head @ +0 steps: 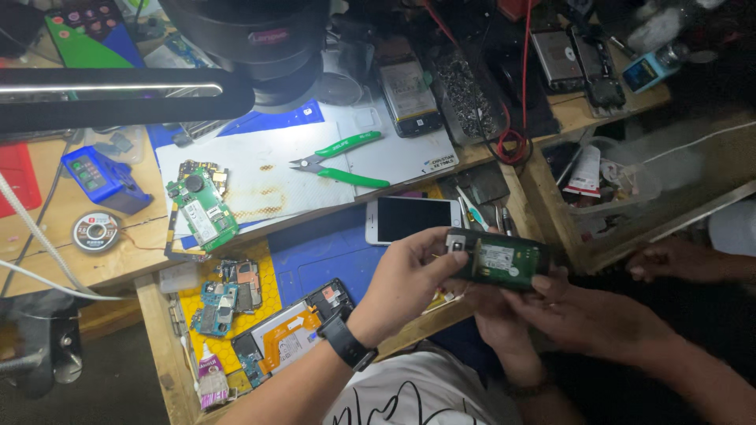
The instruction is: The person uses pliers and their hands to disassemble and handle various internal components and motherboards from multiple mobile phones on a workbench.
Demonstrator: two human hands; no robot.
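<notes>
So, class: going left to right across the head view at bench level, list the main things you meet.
Solder wick spool → blue tester box → green circuit board → green-handled cutters → white phone → opened phone held in both hands.

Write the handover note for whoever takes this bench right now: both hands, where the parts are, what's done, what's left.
Left hand, wearing a black watch: grip closed on the left end of the green circuit board, held over the bench edge.
Right hand: under the board, grip mostly hidden.
Another person's hand touches the board's right end.
Done: the board is bare, out of any housing.
Left: the white phone lies face up just beyond the hands. The green-handled cutters and a second green board lie untouched on the white mat.
</notes>
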